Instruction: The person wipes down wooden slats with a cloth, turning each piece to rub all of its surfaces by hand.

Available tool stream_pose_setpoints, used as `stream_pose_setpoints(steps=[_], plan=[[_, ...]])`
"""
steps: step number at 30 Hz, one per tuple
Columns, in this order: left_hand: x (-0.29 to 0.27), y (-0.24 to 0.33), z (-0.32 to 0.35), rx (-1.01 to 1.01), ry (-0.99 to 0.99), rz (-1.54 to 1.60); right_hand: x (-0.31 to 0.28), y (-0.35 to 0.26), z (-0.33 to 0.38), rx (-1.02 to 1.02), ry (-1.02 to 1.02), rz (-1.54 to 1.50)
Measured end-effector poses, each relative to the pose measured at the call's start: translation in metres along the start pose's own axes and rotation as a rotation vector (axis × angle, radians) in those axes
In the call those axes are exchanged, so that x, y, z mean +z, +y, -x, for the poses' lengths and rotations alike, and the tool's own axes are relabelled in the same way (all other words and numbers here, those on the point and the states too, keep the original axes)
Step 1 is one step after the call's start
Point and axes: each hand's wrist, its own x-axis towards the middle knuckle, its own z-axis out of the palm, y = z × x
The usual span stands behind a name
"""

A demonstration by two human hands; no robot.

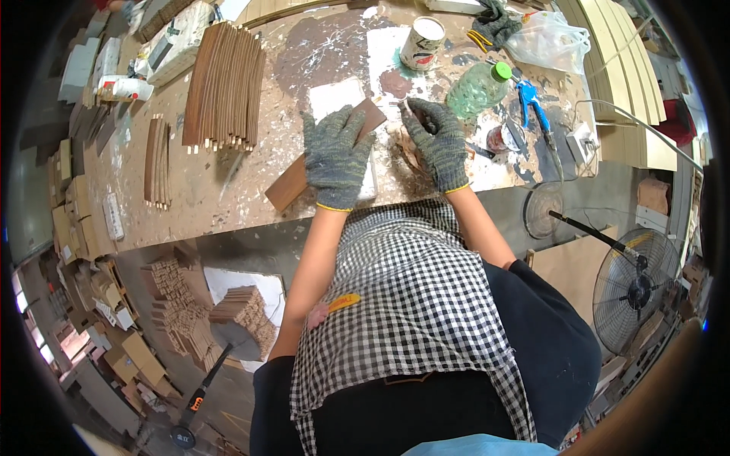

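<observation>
A dark brown wooden strip (pixel 287 185) lies slantwise on a white sheet (pixel 338 93) near the table's front edge. My left hand (pixel 334 158), in a grey knitted glove, rests flat across the strip with its fingers apart. To the right, my gloved right hand (pixel 439 144) is closed, thumb and forefinger pinched together just off the strip's far end. Whatever sits in that pinch is too small and dark to name. Brownish scraps (pixel 408 156) lie beside that hand, partly hidden by it.
Stacked brown strips (pixel 224 87) and a smaller bundle (pixel 157 161) lie to the left. A white can (pixel 423 44), green bottle (pixel 479 89), blue-handled tool (pixel 532 105) and plastic bag (pixel 549 42) stand or lie right. A fan (pixel 637 292) is beside me; wood piles (pixel 179 311) are below left.
</observation>
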Motion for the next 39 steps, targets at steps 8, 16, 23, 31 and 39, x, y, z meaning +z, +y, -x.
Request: stream_pose_setpoints(steps=[8, 16, 23, 31, 39], plan=[[-0.002, -0.002, -0.001, 0.048, -0.004, 0.025, -0.01, -0.01, -0.009, -0.047, -0.111, -0.022], [-0.005, 0.001, -0.004, 0.068, -0.001, 0.08, -0.022, 0.031, -0.097, -0.317, -0.475, -0.042], [-0.005, 0.001, -0.003, 0.052, -0.007, 0.097, -0.008, 0.021, -0.114, -0.566, -0.711, 0.001], [-0.005, 0.001, -0.003, 0.049, -0.011, 0.07, -0.007, 0.018, -0.126, -0.535, -0.866, -0.15], [-0.007, 0.0, -0.005, 0.067, 0.0, 0.096, -0.001, 0.002, -0.114, -0.726, -0.72, 0.04]])
